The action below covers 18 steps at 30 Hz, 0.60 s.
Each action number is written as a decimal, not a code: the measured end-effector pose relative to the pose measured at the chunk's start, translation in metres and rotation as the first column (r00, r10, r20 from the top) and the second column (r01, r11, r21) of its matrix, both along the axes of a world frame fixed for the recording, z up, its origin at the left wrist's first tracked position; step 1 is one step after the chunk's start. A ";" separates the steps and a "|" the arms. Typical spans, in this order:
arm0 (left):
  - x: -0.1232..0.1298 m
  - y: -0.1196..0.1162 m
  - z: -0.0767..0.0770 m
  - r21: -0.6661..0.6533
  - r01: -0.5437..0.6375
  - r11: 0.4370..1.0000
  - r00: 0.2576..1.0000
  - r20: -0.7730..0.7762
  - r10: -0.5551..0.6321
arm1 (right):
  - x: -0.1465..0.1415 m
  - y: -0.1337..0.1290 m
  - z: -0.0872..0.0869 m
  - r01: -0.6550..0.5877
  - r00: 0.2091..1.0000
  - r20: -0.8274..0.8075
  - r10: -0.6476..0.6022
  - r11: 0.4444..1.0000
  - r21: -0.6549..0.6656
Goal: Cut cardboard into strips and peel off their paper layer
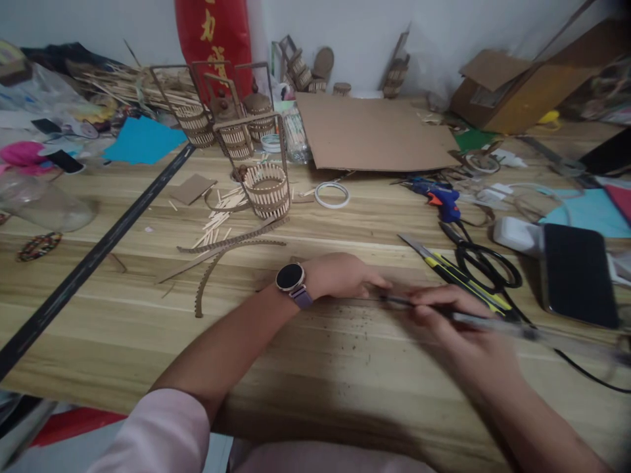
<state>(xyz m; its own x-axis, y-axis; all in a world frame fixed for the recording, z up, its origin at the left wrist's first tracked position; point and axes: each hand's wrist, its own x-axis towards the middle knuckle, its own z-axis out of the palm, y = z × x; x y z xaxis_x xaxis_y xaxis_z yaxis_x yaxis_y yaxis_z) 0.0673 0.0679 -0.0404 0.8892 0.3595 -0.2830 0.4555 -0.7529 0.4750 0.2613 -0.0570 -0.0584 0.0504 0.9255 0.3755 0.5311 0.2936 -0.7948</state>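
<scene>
My left hand [342,276], below a wrist with a watch, lies on a thin brown cardboard piece [404,276] on the wooden table. Its fingers reach right and are partly hidden, so their grip is unclear. From the right, my right hand [463,328] pinches a slim dark-tipped tool [463,317], slightly blurred. The tip of this tool is close to my left fingertips. Small dark crumbs [355,338] are scattered on the wood just below the hands. Notched cardboard strips [200,289] rest left of my left hand, near a small slatted basket [266,190].
A yellow-black cutter [463,279], black scissors [488,266] and a phone [576,276] lie to the right. Behind them is a blue glue gun [446,203]. A tape roll [332,195] and a large cardboard sheet [374,131] are farther back. A black ruler-like strip [98,253] crosses the left side.
</scene>
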 end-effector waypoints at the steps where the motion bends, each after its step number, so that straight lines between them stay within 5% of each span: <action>1: 0.000 -0.001 0.001 0.012 -0.002 1.000 1.000 -0.013 0.002 | 0.009 0.001 0.002 0.045 0.999 -0.022 -0.045 0.999 0.028; 4: -0.001 -0.003 0.003 0.032 0.000 0.999 0.999 -0.035 0.001 | 0.038 0.010 0.004 0.127 0.984 0.124 -0.130 0.991 0.029; 7: -0.001 -0.007 0.005 0.049 -0.001 0.999 0.999 -0.048 0.003 | 0.056 0.020 -0.008 -0.017 0.947 0.321 0.031 0.999 -0.049; 12: -0.003 -0.009 0.015 0.051 -0.006 0.999 0.993 -0.114 0.012 | 0.061 0.027 -0.035 -0.161 0.933 0.319 0.169 0.986 -0.051; 18: -0.018 -0.007 0.036 0.084 -0.084 0.993 0.956 -0.274 0.104 | 0.072 0.032 -0.046 -0.208 0.914 0.351 0.204 0.978 -0.025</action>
